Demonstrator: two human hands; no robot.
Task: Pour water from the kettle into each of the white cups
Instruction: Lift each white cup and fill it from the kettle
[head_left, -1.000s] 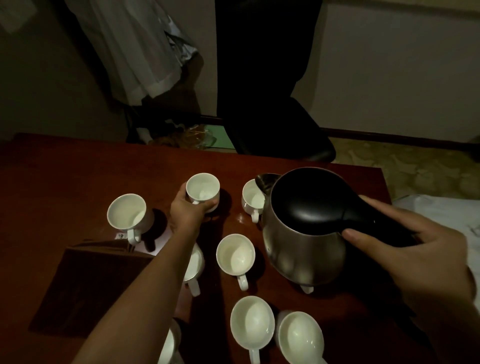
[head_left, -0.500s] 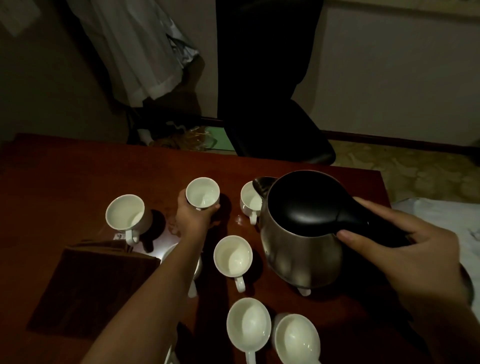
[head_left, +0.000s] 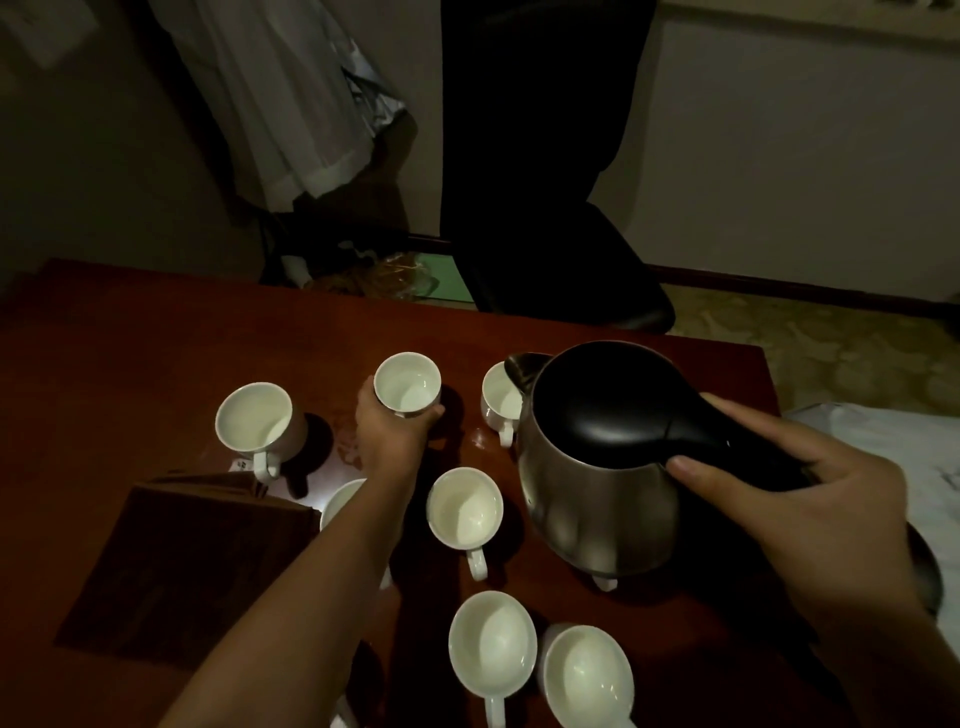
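A steel kettle (head_left: 597, 499) with a black lid and handle is held above the table's right side by my right hand (head_left: 810, 499), which grips the handle. Its spout (head_left: 522, 366) hangs over a white cup (head_left: 496, 397) at the back. My left hand (head_left: 389, 434) grips another white cup (head_left: 407, 384) at the back middle. Several more white cups stand around: one at the left (head_left: 254, 423), one in the middle (head_left: 464, 506), two near the front (head_left: 492, 644) (head_left: 587, 675), and one partly hidden under my left forearm (head_left: 340, 501).
The cups stand on a dark red wooden table (head_left: 130, 364). A folded brown cloth (head_left: 187, 561) lies at the front left. Behind the table are a black chair (head_left: 597, 270) and hanging white clothing (head_left: 291, 104). White fabric (head_left: 883, 447) lies to the right of the table.
My left hand has slid its cup a little farther back. The kettle has shifted slightly left, its spout staying over the back cup.
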